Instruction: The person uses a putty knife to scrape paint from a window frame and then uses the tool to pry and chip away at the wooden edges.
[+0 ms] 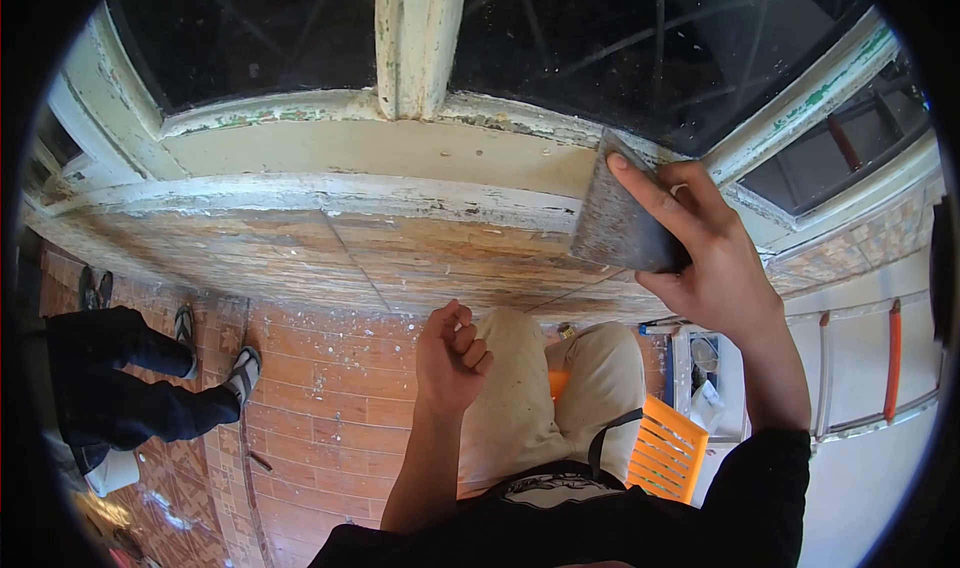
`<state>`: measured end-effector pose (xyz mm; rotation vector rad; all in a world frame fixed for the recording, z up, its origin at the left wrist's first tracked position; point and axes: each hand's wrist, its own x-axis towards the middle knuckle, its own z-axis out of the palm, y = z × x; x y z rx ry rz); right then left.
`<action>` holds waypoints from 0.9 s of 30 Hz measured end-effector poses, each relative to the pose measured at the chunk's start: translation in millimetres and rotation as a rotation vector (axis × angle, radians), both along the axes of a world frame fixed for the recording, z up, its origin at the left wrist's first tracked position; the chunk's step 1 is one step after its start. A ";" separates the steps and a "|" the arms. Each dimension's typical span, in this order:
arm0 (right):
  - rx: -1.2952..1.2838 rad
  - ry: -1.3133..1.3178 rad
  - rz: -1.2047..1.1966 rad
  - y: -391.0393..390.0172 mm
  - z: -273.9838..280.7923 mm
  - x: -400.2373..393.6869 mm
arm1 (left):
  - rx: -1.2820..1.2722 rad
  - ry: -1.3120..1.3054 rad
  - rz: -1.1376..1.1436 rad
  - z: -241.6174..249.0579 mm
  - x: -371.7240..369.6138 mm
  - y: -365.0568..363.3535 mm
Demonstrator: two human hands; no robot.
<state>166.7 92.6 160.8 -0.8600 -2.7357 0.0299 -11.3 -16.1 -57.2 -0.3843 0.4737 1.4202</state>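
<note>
My right hand [715, 243] holds a dusty grey sheet of sandpaper [625, 213], the index finger laid along its face and the thumb by its lower edge. The sheet is against the lower rail of a cream window frame [390, 153], near the right-hand pane. Paint on the frame is chipped, with green and bare patches along the edges. A worn white sill [300, 195] runs below the rail. My left hand [452, 358] hangs above my knee with its fingers curled in, apart from the frame and with nothing visible in it.
Under me is an orange slatted plastic seat [668, 448]. A ladder with orange parts [893, 358] lies at the right. Pale flakes dot the tiled floor [330, 408]. Another person's dark-trousered legs [150, 393] are at the left. Stone-look tiles [290, 258] cover the wall below the sill.
</note>
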 end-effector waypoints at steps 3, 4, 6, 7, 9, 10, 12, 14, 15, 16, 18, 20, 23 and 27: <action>0.184 -0.099 0.008 -0.2 0.7 -2.8 | -0.043 0.037 0.031 1.9 0.2 0.4; 0.277 -0.184 -0.023 -1.6 1.5 -5.7 | -0.050 0.044 0.039 2.3 0.2 0.2; 0.269 -0.282 -0.072 -12.4 10.8 -14.3 | -0.042 0.068 0.039 1.6 -0.3 -0.6; 0.264 -0.385 -0.121 -17.6 16.7 -18.7 | -0.031 0.087 0.038 1.4 -0.3 -0.7; 0.286 -0.475 -0.129 -22.6 27.8 -26.8 | -0.039 0.078 0.045 1.9 -0.1 0.0; 0.310 -0.569 -0.135 -22.7 30.5 -28.6 | -0.047 0.064 0.053 1.8 0.1 0.3; 0.321 -0.548 -0.077 -15.4 30.8 -29.7 | -0.040 0.060 0.060 -0.1 0.3 0.1; 0.336 -0.524 -0.020 -6.1 32.1 -35.6 | -0.029 0.059 0.067 -2.5 0.4 0.0; 0.324 -0.504 0.018 -3.1 32.1 -45.1 | -0.020 0.062 0.060 -3.5 0.0 -0.3; 0.310 -0.483 0.051 -1.7 31.9 -52.7 | -0.012 0.066 0.048 -3.4 0.0 -0.5; 0.372 -0.467 0.080 -1.5 28.9 -66.5 | -0.028 0.083 0.036 -0.4 0.8 -1.0; 0.415 -0.417 0.143 1.7 30.5 -66.9 | -0.055 0.097 0.036 -0.1 -2.0 -1.3; 0.393 -0.422 0.104 2.5 35.2 -50.7 | 0.034 0.067 0.057 -4.1 -7.2 -4.5; 0.407 -0.462 0.032 -3.5 37.2 -17.3 | 0.034 0.010 0.077 -3.1 -6.7 -4.2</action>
